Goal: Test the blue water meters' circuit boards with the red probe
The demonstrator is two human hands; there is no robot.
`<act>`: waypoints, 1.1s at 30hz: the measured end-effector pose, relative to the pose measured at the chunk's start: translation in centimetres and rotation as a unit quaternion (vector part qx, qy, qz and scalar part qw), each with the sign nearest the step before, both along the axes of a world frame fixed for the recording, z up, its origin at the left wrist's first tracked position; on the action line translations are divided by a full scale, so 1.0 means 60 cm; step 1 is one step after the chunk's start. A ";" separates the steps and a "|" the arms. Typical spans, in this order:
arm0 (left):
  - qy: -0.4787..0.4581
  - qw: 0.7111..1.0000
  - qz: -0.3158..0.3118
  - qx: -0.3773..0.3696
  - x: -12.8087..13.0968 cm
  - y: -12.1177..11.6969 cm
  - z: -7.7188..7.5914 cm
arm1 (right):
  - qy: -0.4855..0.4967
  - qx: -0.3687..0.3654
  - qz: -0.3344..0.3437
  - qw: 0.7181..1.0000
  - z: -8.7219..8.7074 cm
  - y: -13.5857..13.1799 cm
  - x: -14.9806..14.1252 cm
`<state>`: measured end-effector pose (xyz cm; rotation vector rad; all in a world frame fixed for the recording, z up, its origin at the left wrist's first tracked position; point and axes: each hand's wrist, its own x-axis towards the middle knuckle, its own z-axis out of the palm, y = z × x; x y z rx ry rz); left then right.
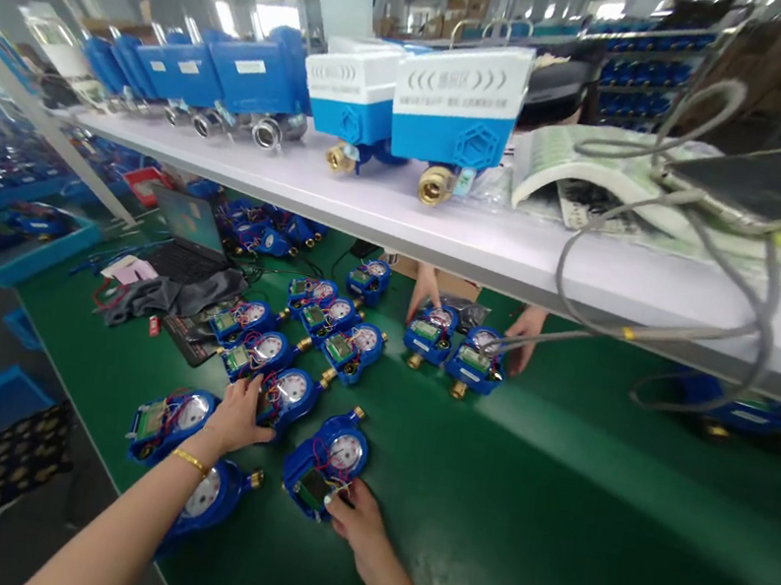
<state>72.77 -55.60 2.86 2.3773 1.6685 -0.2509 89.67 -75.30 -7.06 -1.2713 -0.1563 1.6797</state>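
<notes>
My left hand (236,422), with a yellow bracelet at the wrist, grips the board end of a blue water meter (294,388); its fingers hide that end. At the front, my right hand (358,524) holds another open water meter (343,451) by its lower edge, the thumb beside the green circuit board (311,489). Red and white wires show on this meter, and its brass fitting points away from me. Left of my left hand lies a water meter (192,411). One more water meter (207,496) is partly hidden under my left forearm.
Several open meters (351,348) stand farther back on the green table (547,519). Across it, another person's hands (524,337) touch two meters (475,359). A shelf (373,215) overhangs the table, with a grey cable (569,253) hanging down. A laptop (188,224) stands at left.
</notes>
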 end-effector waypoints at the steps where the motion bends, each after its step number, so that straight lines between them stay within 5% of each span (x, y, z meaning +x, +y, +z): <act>1: 0.006 1.000 -0.004 0.000 0.000 0.003 -0.004 | 0.001 -0.005 -0.002 1.000 0.000 0.006 -0.001; 10: 0.032 0.998 -0.049 0.002 -0.006 0.017 -0.011 | 0.060 -0.034 -0.018 0.997 -0.001 0.014 0.011; 21: 0.017 0.998 -0.068 0.000 -0.004 0.019 -0.010 | -0.011 -0.036 -0.047 0.998 -0.004 0.077 -0.020; 28: -0.018 0.995 -0.097 -0.021 -0.004 0.014 -0.004 | -0.064 -0.065 -0.137 0.986 -0.010 -0.016 0.032; 33: -0.051 0.989 -0.125 -0.055 0.018 -0.026 0.000 | -0.081 -0.079 -0.211 0.971 -0.012 -0.092 0.097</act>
